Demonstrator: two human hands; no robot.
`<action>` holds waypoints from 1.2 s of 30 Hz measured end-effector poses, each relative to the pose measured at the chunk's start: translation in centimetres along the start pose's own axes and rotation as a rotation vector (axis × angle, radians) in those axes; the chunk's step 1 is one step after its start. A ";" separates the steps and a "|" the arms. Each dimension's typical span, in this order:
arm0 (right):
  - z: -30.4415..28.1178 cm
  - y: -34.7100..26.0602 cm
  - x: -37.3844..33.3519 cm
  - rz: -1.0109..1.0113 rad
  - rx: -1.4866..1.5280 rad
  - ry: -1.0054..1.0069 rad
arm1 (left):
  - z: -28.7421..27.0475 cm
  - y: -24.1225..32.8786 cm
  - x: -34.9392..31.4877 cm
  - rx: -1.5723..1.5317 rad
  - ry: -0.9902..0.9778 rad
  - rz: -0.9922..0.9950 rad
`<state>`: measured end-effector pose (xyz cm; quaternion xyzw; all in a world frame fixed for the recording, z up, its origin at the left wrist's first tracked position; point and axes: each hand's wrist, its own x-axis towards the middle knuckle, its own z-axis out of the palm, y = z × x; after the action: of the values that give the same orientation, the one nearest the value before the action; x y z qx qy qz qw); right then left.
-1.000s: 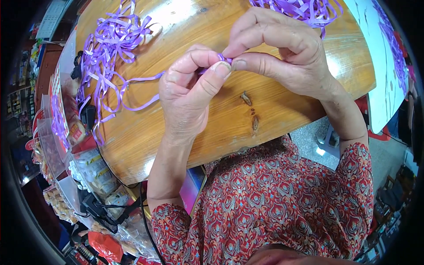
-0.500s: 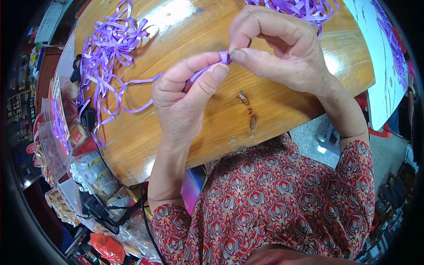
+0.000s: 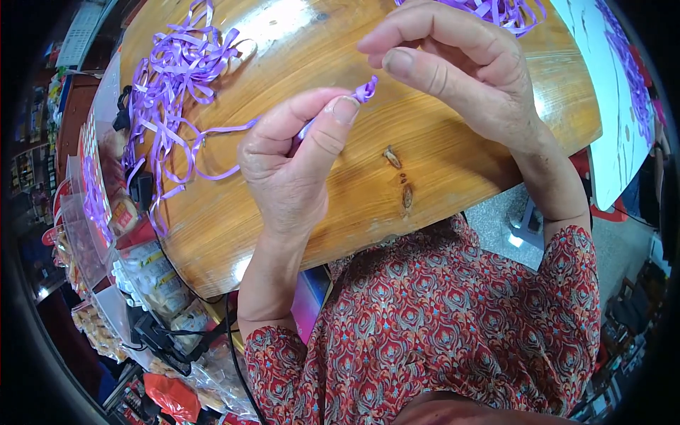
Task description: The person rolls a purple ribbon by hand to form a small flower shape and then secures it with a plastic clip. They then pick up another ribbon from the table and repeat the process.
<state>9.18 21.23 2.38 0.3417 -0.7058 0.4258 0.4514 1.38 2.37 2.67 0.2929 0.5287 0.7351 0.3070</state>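
Observation:
A purple ribbon point(image 3: 366, 90) is pinched between the thumb and forefinger of my left hand point(image 3: 290, 156). Its knotted or folded tip sticks out past the fingertips, over the wooden table. From behind that hand the ribbon runs left to a loose, tangled heap of purple ribbon point(image 3: 185, 64) on the table. My right hand point(image 3: 467, 78) is raised to the right of the tip, apart from it. Thumb and fingers there stand apart, with nothing seen between them.
The wooden table point(image 3: 354, 191) has dark knots near its front edge. More purple ribbon point(image 3: 506, 14) lies at the far right side. A white marbled board point(image 3: 609, 156) stands right of the table. Packaged goods point(image 3: 159, 280), black cables and a red bag point(image 3: 172, 398) crowd the left.
My right hand has let go of the ribbon's tip and drawn away to the right, its fingers parting. The left hand keeps its pinch, and the ribbon's tip now shows.

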 end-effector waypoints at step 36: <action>-0.3 -0.1 0.3 0.322 -0.235 -0.084 | -0.7 1.4 0.9 0.069 0.061 0.054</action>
<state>9.29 21.45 2.72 0.1870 -0.8143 0.3927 0.3843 0.11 2.28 3.92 0.2952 0.5546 0.7331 0.2604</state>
